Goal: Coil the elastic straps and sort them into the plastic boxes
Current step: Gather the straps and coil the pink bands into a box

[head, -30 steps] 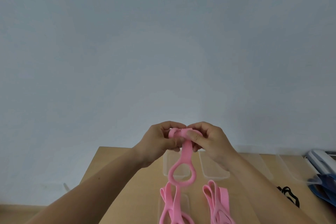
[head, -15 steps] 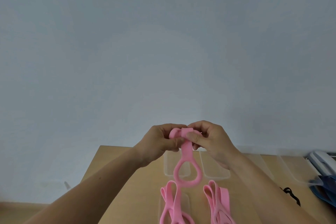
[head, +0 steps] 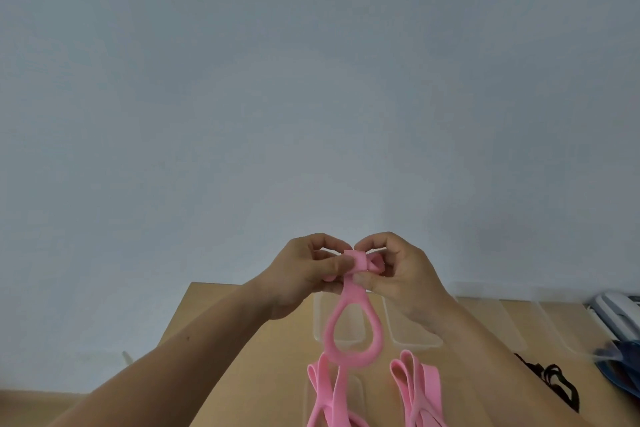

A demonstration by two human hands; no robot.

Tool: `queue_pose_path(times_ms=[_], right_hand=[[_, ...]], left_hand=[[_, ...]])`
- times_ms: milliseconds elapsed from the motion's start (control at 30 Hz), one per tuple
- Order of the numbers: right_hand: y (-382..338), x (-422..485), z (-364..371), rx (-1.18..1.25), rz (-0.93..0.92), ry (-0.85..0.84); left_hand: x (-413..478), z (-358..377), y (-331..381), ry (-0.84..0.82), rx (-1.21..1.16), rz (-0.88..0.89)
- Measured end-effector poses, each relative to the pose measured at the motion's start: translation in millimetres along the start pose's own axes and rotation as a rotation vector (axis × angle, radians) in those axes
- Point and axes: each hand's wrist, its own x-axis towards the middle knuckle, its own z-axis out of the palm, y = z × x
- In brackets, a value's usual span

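Now pinching the pink strap (head: pixel 348 295) as a small roll in left hand (head: pixel 304 274) and right hand (head: pixel 405 274) above the bench (head: pixel 242 357); risks springing uncoiled if gripped slackly.

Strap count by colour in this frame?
Pink straps: 3, namely held pink strap in left hand and right hand, left pink strap and right pink strap on table
Black strap: 1
Total: 4
Blue item at right edge unclear, not counted.
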Motion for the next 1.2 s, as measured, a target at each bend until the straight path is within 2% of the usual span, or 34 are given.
queue_pose_path(times_ms=[267, 367, 567, 767, 1033, 1200], right_hand=[[-0.3, 3.3, -2.0, 0.089, 0.098, -0.004], [-1.3, 1.7, -2.0, 0.068, 0.057, 0.005], [-5.1, 2.7, -1.1, 0.053, 0.025, 0.025], [-3.0, -3.8, 3.0, 0.061, 0.004, -0.053], [-6.7, -6.3, 7.0, 0.084, -0.002, -0.085], [-7.2, -2.4, 5.5, 0.041, 0.082, -0.018]], left_hand=[[-1.4, -1.2, -4.3, 0.020, 0.133, 0.146], [-2.4, -2.4, -5.0, 0.047, 0.127, 0.078], [-7.0, -3.7, 4.3, -0.051, 0.086, -0.087], [-12.0, -6.5, 6.2, -0.119, 0.028, -0.168], [-11.8, -8.8, 7.1, -0.069, -0.021, -0.156], [-10.5, -10.4, 0.5, -0.054, 0.062, -0.067]])
